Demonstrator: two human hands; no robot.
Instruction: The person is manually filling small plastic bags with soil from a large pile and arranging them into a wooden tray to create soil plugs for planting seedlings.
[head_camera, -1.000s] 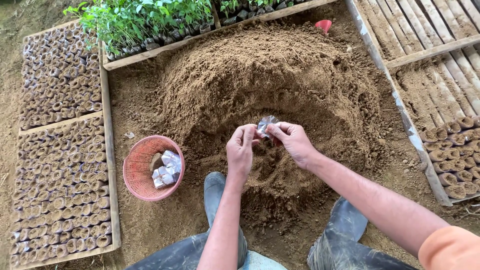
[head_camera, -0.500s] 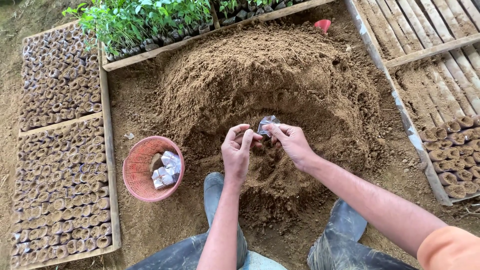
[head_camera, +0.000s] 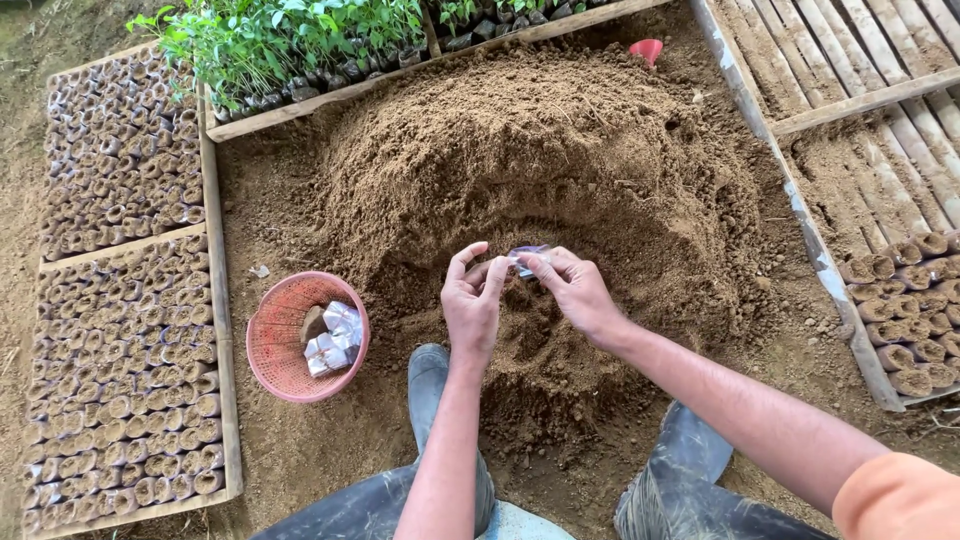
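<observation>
Both your left hand (head_camera: 473, 300) and right hand (head_camera: 575, 290) pinch a small clear bag (head_camera: 527, 259) over the soil heap (head_camera: 540, 170), fingers closed on its rim. You're spreading its mouth open; next, it wants holding wide for soil.

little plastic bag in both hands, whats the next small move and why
Probably spread its mouth open with the fingertips. The small plastic bag looks flat and empty, pinched between the left hand and right hand just above the soil heap that would fill it.

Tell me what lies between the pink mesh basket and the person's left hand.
In the head view, only loose brown soil lies between the round pink mesh basket and the left hand, which pinches a small clear plastic bag together with the right hand.
</observation>
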